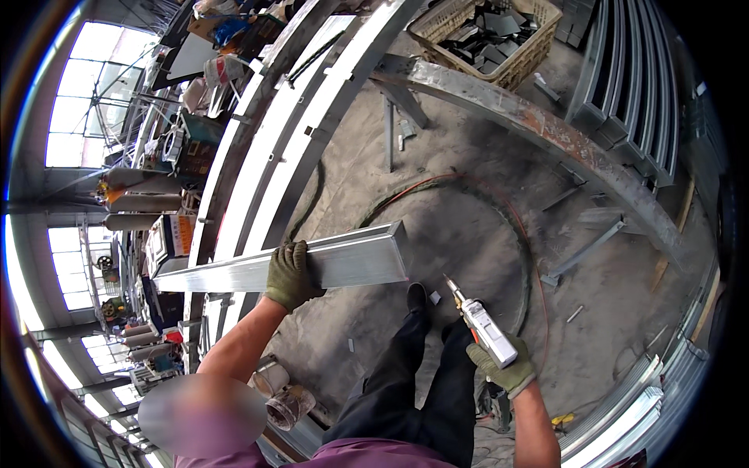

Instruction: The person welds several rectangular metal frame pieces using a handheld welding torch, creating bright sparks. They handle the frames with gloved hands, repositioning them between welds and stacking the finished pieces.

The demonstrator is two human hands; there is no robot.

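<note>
Floor beyond the held beam bears a crate of dark pieces.

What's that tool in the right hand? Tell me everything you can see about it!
The tool has a boxy, pale grey body, perhaps metal or plastic, with a narrow nose ending in a thin, pointed tip. A bit of orange shows along its left side. The gloved right hand grips it near the back. It slants, its tip aiming up and left in the picture, toward the beam but apart from it. Whether it's running, I can't tell.
</note>
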